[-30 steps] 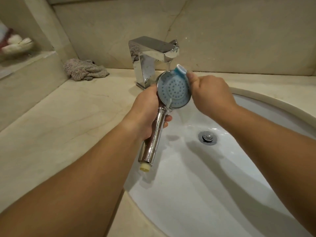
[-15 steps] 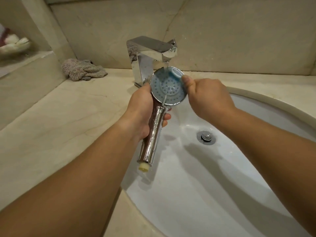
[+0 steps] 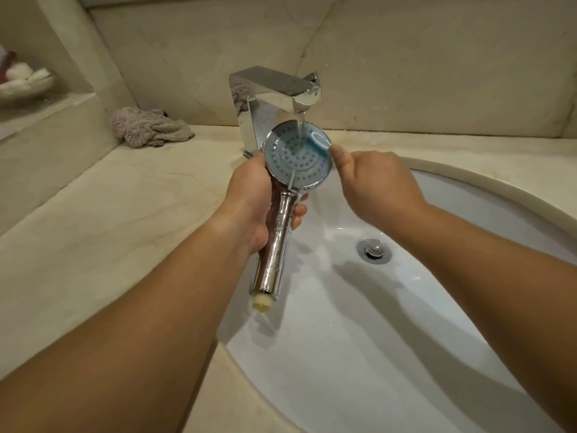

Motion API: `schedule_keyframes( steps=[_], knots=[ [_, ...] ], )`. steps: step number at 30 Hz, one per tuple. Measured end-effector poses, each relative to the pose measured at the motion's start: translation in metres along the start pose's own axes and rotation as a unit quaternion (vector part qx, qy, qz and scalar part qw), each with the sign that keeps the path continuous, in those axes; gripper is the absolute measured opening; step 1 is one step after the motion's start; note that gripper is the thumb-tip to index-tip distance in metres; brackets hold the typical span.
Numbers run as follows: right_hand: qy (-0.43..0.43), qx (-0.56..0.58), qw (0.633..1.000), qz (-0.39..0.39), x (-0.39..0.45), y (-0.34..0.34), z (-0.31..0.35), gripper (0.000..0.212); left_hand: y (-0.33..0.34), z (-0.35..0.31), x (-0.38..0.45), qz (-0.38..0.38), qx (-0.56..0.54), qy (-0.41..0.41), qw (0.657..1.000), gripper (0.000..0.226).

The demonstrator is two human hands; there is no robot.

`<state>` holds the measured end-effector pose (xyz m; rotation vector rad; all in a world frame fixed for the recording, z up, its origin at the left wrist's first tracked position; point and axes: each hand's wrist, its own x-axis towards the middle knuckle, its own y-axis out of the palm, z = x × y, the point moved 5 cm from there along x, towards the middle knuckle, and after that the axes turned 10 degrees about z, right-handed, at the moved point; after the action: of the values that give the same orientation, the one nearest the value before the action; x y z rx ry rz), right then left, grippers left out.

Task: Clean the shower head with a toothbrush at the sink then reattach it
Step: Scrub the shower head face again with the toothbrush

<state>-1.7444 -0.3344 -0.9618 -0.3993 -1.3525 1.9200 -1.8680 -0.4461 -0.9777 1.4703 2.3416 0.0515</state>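
While water runs from the tap point(image 3: 281, 92), the left hand point(image 3: 249, 201) curls its fingers around the shiny handle of the shower head point(image 3: 296, 157) over the left part of the white sink point(image 3: 468, 189). The right hand point(image 3: 377, 185) pinches a blue toothbrush point(image 3: 317, 143) against the round face. A gray cloth point(image 3: 150, 128) lies far left.

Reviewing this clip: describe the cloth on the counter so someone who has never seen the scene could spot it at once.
Start at the chrome faucet behind the white sink. Look left along the beige counter to the corner under the wall. The crumpled grey-pink cloth lies there, the only soft, fuzzy thing among hard stone and metal.
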Motion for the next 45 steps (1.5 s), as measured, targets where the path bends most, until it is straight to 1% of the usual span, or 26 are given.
schedule_keyframes(
  steps=[3,8,10,15,18,20,25,27,30,31,34,35,38,40,42,45],
  knots=[
    [-0.031,-0.015,0.999,0.039,-0.014,0.016,0.009,0.064,-0.001,0.001,0.001,0.008,-0.017,-0.007,1.0,0.057],
    [-0.047,-0.02,0.999,0.013,-0.023,0.025,0.015,0.06,-0.001,0.0,-0.001,0.011,-0.035,-0.01,0.999,0.057],
    [-0.035,-0.017,0.999,0.002,-0.022,0.024,0.007,0.06,-0.002,0.0,-0.001,0.01,-0.024,-0.007,1.0,0.058],
    [0.036,0.029,0.999,-0.019,-0.007,0.015,-0.022,0.067,0.001,-0.002,-0.004,-0.006,0.011,-0.007,1.0,0.053],
    [0.045,0.056,0.997,-0.032,0.007,0.004,-0.02,0.067,0.006,-0.001,-0.004,-0.007,0.019,-0.007,1.0,0.051],
    [0.05,0.062,0.996,-0.028,0.016,0.001,-0.014,0.067,0.007,0.0,-0.004,-0.021,0.028,-0.01,0.999,0.052],
    [0.042,0.025,0.999,-0.008,0.022,-0.003,0.009,0.07,0.006,0.001,-0.003,-0.035,0.072,-0.012,0.997,0.052],
    [0.011,-0.004,1.0,-0.003,0.016,-0.001,0.024,0.071,0.009,0.002,-0.002,-0.028,0.073,-0.012,0.997,0.052],
    [-0.037,-0.06,0.997,-0.005,0.006,0.002,0.039,0.073,0.007,0.002,-0.002,-0.03,0.037,-0.009,0.999,0.053],
    [-0.033,-0.065,0.997,-0.003,0.007,0.0,0.037,0.074,0.006,0.002,-0.002,-0.029,0.034,-0.008,0.999,0.053],
    [0.013,-0.044,0.999,-0.01,0.012,-0.012,0.021,0.072,0.007,0.0,-0.003,-0.029,0.054,-0.006,0.998,0.052],
    [0.012,-0.044,0.999,-0.009,0.01,-0.012,0.021,0.071,0.007,0.001,-0.003,-0.03,0.059,-0.007,0.998,0.051],
    [-0.03,-0.066,0.997,0.007,0.001,0.002,0.03,0.068,0.007,0.002,-0.002,-0.032,0.054,-0.01,0.998,0.051],
    [-0.027,-0.06,0.998,0.004,0.003,-0.002,0.03,0.067,0.005,0.002,-0.001,-0.031,0.048,-0.012,0.998,0.053],
    [-0.005,-0.048,0.999,0.001,0.007,-0.009,0.025,0.07,0.005,0.002,-0.002,-0.03,0.052,-0.011,0.998,0.052],
    [-0.026,-0.069,0.997,0.028,-0.001,0.002,0.026,0.068,0.006,0.002,-0.003,-0.029,0.047,-0.013,0.998,0.051]
  ],
)
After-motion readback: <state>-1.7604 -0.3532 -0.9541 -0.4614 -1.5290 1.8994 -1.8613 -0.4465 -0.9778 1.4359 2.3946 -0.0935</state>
